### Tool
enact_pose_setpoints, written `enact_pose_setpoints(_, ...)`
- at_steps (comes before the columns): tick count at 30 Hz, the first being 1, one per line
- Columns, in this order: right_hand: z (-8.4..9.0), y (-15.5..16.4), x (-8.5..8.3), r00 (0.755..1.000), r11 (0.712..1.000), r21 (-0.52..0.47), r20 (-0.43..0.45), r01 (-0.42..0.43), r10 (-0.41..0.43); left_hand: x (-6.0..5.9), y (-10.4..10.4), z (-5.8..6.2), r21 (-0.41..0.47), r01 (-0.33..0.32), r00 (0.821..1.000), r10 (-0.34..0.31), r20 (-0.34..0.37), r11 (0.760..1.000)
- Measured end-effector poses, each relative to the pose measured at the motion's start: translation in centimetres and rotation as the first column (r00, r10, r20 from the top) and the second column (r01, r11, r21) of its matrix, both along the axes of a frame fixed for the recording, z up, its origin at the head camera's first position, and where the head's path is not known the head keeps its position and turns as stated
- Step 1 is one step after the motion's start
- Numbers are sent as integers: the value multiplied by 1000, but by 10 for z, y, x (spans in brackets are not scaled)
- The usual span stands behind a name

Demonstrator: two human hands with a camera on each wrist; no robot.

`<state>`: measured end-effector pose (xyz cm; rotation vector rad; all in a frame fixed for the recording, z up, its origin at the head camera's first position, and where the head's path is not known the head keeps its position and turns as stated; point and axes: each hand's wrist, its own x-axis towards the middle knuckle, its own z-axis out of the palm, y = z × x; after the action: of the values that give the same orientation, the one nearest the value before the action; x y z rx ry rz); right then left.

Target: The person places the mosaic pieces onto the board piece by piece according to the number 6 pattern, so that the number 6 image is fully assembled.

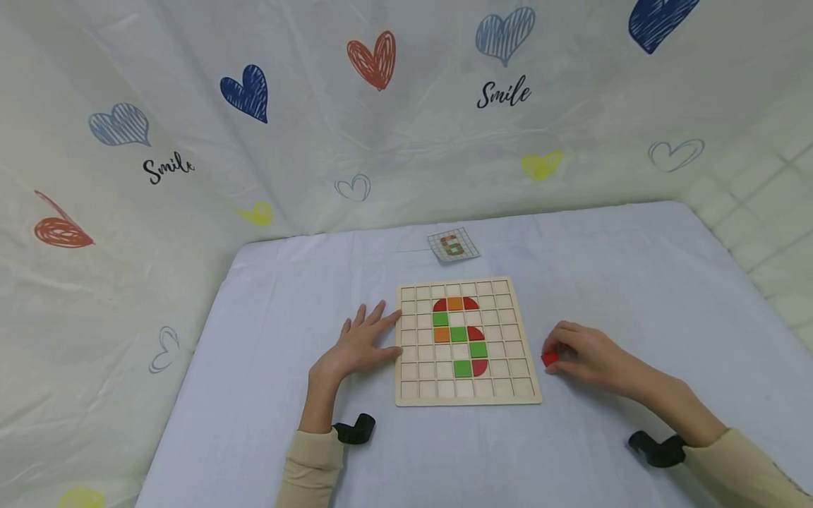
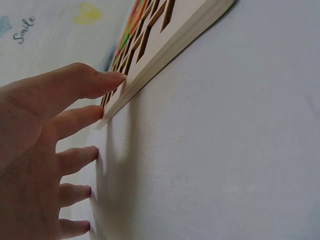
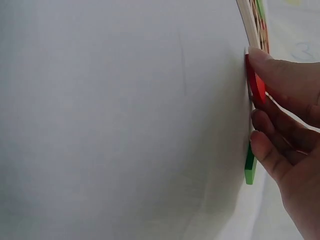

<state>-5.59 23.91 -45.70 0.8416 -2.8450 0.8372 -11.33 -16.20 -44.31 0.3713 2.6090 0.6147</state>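
A square wooden grid board (image 1: 420, 389) lies flat on the table, with red rounded-corner pieces, orange squares (image 1: 454, 303) and green squares (image 1: 478, 349) set in its cells. Along the board's left edge, my left hand (image 1: 356, 346) is spread with straight fingers; its thumb and index fingertip touch the frame. My right hand (image 1: 587, 356), right of the board, pinches a red piece (image 3: 257, 85) between thumb and index finger close over the tabletop. A green piece (image 3: 250, 170) shows beneath the other fingers in the right wrist view, partly hidden by them.
Behind the board lies a small card (image 1: 454, 245) printed with a grid and a coloured figure. White cloth (image 1: 267, 339) covers the table, and a curtain (image 1: 419, 141) with hearts and writing hangs at the back. Black wrist mounts (image 1: 357, 429) sit on both forearms.
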Motion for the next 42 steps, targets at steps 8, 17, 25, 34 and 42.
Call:
enact_pose_setpoints(8,1,-5,2,1000,1000,-27,16,-13,14,1,0,0,-2,-3,1000,3,-1,1000)
enact_pose_setpoints(17,5,-8,-1,999,998,-57,31,-35,37,1,-1,-2,-9,-3,1000,3,-1,1000)
enact_pose_setpoints(25,9,-13,-2,998,994,-104,44,-28,33,1,-1,-2,-10,-4,1000,4,-6,1000)
enact_pose_setpoints(34,13,-27,-10,997,995,-97,64,-26,32,0,0,-2,-12,-4,1000,3,-9,1000)
enact_pose_setpoints(42,17,-40,-16,996,988,-148,62,-53,63,0,0,-1,-1,2,1000,-2,-5,1000)
